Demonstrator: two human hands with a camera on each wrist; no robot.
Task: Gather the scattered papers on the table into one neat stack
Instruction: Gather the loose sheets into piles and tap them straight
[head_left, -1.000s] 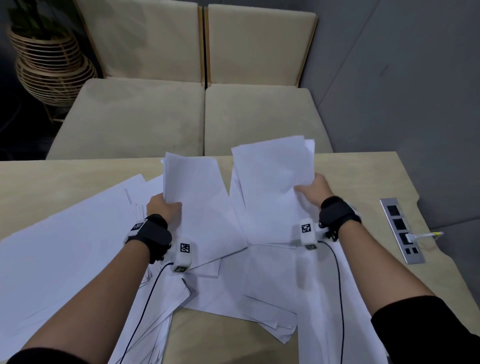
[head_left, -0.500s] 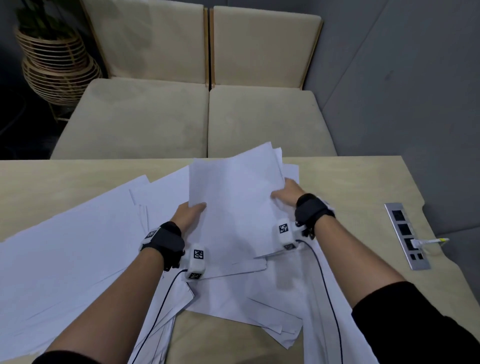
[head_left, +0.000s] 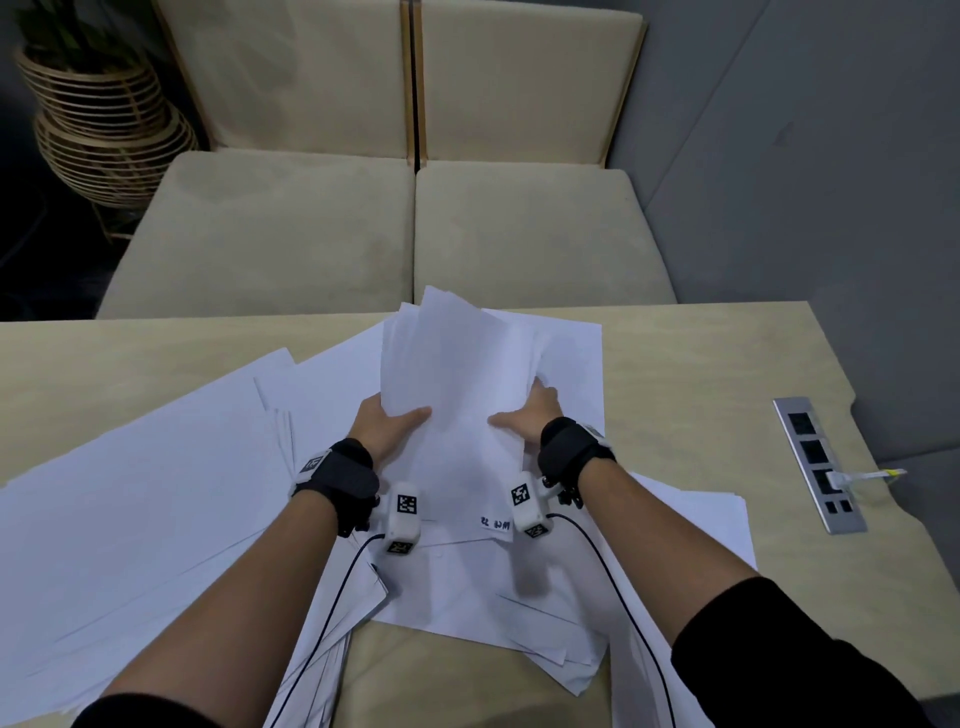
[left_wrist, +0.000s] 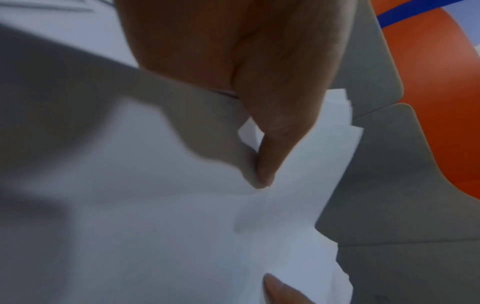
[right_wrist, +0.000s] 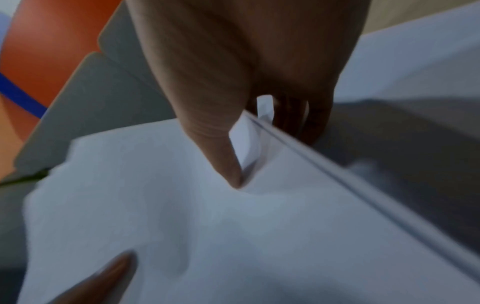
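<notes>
A bundle of white sheets (head_left: 457, 374) stands tilted above the middle of the table, its top corners fanned out unevenly. My left hand (head_left: 387, 423) pinches its left edge, thumb on the front face. My right hand (head_left: 524, 415) pinches its right edge the same way. In the left wrist view the thumb (left_wrist: 270, 156) presses on the held sheets (left_wrist: 182, 226). In the right wrist view the thumb (right_wrist: 223, 156) lies on the held sheets (right_wrist: 182, 216), with my fingers behind the edge. More loose sheets (head_left: 130, 519) lie spread over the table's left and underneath my wrists.
The wooden table (head_left: 701, 364) has a metal socket strip (head_left: 818, 462) set in at the right with a plug in it. A beige sofa (head_left: 389, 223) runs along the far edge. A wicker plant stand (head_left: 104, 130) is at the back left.
One second ago each hand held its own batch, well apart. The hands moved toward each other and the two batches merged into one bundle held between them.
</notes>
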